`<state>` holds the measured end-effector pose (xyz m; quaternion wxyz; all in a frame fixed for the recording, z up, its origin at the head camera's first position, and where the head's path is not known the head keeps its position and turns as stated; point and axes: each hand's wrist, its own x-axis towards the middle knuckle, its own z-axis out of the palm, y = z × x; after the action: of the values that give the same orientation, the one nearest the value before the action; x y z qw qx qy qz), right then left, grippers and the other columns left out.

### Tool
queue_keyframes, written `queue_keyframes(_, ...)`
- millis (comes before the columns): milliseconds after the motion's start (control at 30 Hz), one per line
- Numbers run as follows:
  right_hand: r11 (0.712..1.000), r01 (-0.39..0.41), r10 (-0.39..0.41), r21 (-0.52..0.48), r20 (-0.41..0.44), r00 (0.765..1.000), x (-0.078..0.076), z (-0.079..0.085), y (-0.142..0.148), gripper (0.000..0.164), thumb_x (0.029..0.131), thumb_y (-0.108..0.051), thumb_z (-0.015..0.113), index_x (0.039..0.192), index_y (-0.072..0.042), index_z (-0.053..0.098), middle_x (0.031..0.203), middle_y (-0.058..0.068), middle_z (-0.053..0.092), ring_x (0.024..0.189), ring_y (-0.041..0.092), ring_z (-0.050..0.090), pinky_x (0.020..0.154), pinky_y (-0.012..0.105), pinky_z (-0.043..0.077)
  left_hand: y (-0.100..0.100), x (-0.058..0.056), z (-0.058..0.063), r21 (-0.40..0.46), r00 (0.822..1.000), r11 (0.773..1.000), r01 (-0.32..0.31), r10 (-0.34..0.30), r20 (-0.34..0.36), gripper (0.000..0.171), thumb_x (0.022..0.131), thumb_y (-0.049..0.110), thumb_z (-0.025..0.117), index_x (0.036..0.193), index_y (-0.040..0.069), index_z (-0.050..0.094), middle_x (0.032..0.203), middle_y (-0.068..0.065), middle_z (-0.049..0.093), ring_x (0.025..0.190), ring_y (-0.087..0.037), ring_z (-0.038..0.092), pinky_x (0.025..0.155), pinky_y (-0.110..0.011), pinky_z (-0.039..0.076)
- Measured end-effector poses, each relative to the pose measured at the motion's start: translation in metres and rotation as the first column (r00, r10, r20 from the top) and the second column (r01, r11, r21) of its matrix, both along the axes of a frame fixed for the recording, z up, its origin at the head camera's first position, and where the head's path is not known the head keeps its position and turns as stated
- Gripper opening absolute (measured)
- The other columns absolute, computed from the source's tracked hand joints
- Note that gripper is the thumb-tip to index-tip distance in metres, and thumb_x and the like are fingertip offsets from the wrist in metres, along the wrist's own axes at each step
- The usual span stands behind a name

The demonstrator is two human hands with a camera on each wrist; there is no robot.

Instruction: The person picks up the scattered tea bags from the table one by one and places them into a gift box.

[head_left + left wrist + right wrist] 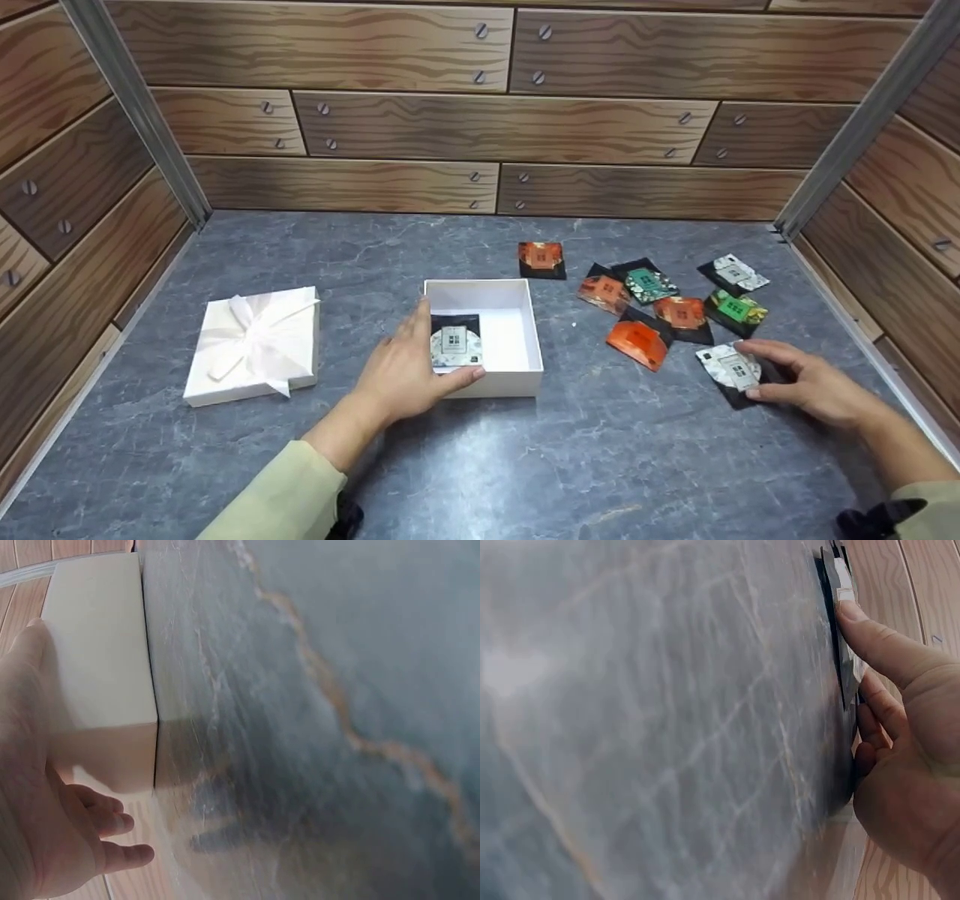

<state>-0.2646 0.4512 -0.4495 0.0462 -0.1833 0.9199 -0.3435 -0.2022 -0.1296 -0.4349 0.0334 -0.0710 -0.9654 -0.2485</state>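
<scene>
An open white box (510,384) stands in the middle of the table. Inside it, on the left, lies a black-and-white square sachet (455,346). My left hand (409,375) rests against the box's near left corner, thumb along the front rim and fingers stretched along the left side. In the left wrist view, several of its fingers hang free beside the box wall (101,652). At the right, my right hand (821,386) pinches another black-and-white sachet (731,369) at its edges between thumb and forefinger. The right wrist view shows the thumb (877,637) on that sachet, close to the tabletop.
A white lid (300,330) with a ribbon bow lies left of the box. Several sachets lie right of it: orange (637,343), dark green (651,282), bright green (736,309) and black-and-white (735,273). One orange sachet (541,259) lies behind the box. Wood-patterned walls (495,127) enclose the table.
</scene>
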Motion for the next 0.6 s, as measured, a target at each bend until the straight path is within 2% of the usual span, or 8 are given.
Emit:
queue_keyframes(67, 1.000, 0.004, -0.003, -0.008, 0.019, 1.000, -0.0003, 0.0010, -0.0020, 0.071, 0.090, -0.012, 0.085, 0.153, -0.004, 0.054, 0.158, 0.032, 0.040, 0.145, 0.035, 0.038, 0.123, 0.038, 0.020, -0.0003, -0.0001, 0.0003, -0.001, 1.000, 1.000, 0.000, 0.000, 0.002, 0.135, 0.083, 0.088, 0.062, 0.168, -0.003, 0.010, 0.166, -0.030, 0.033, 0.147, -0.048, 0.043, 0.118, -0.061, 0.037)
queue_keyframes(100, 1.000, 0.002, -0.002, -0.012, 0.023, 1.000, -0.0007, 0.0015, -0.0030, 0.072, 0.089, -0.011, 0.085, 0.153, -0.003, 0.053, 0.159, 0.033, 0.040, 0.144, 0.048, 0.035, 0.124, 0.052, 0.019, -0.0004, -0.0001, 0.0004, -0.002, 1.000, 1.000, -0.001, 0.001, 0.002, 0.135, 0.083, 0.088, 0.061, 0.168, -0.003, 0.010, 0.166, -0.030, 0.033, 0.147, -0.048, 0.043, 0.118, -0.061, 0.037)
queue_keyframes(133, 1.000, -0.001, 0.001, -0.016, 0.028, 1.000, -0.0012, 0.0019, -0.0037, 0.073, 0.089, -0.011, 0.085, 0.154, -0.002, 0.052, 0.159, 0.035, 0.038, 0.142, 0.058, 0.031, 0.122, 0.064, 0.017, -0.0003, -0.0001, 0.0004, -0.002, 1.000, 1.000, -0.001, 0.001, 0.002, 0.135, 0.083, 0.088, 0.062, 0.168, -0.003, 0.010, 0.166, -0.030, 0.033, 0.147, -0.047, 0.043, 0.118, -0.061, 0.037)
queue_keyframes(200, 1.000, -0.007, 0.008, -0.019, 0.030, 1.000, -0.0019, 0.0021, -0.0046, 0.073, 0.089, -0.010, 0.085, 0.153, 0.000, 0.052, 0.158, 0.037, 0.037, 0.141, 0.064, 0.029, 0.111, 0.082, 0.015, -0.0001, -0.0001, 0.0007, -0.004, 1.000, 1.000, -0.002, 0.002, 0.001, 0.134, 0.084, 0.087, 0.062, 0.168, -0.003, 0.010, 0.166, -0.030, 0.033, 0.147, -0.048, 0.043, 0.118, -0.061, 0.037)
queue_keyframes(400, 1.000, -0.007, 0.007, 0.014, 0.004, 1.000, -0.0011, 0.0015, -0.0042, 0.073, 0.088, -0.011, 0.085, 0.153, 0.000, 0.052, 0.154, 0.038, 0.041, 0.139, 0.066, 0.032, 0.107, 0.085, 0.018, 0.0012, -0.0001, 0.0005, 0.002, 1.000, 1.000, 0.000, 0.000, 0.003, 0.133, 0.085, 0.084, 0.065, 0.168, -0.003, 0.010, 0.165, -0.031, 0.034, 0.146, -0.049, 0.044, 0.119, -0.061, 0.036)
queue_keyframes(600, 0.999, 0.005, -0.006, 0.039, 0.028, 1.000, -0.0008, 0.0038, -0.0053, 0.075, 0.090, -0.016, 0.085, 0.155, -0.004, 0.050, 0.155, 0.038, 0.041, 0.139, 0.066, 0.033, 0.104, 0.084, 0.022, 0.0005, 0.0000, 0.0003, -0.006, 1.000, 1.000, 0.000, 0.000, 0.001, 0.134, 0.084, 0.087, 0.062, 0.168, -0.003, 0.009, 0.165, -0.031, 0.034, 0.148, -0.047, 0.042, 0.119, -0.061, 0.036)
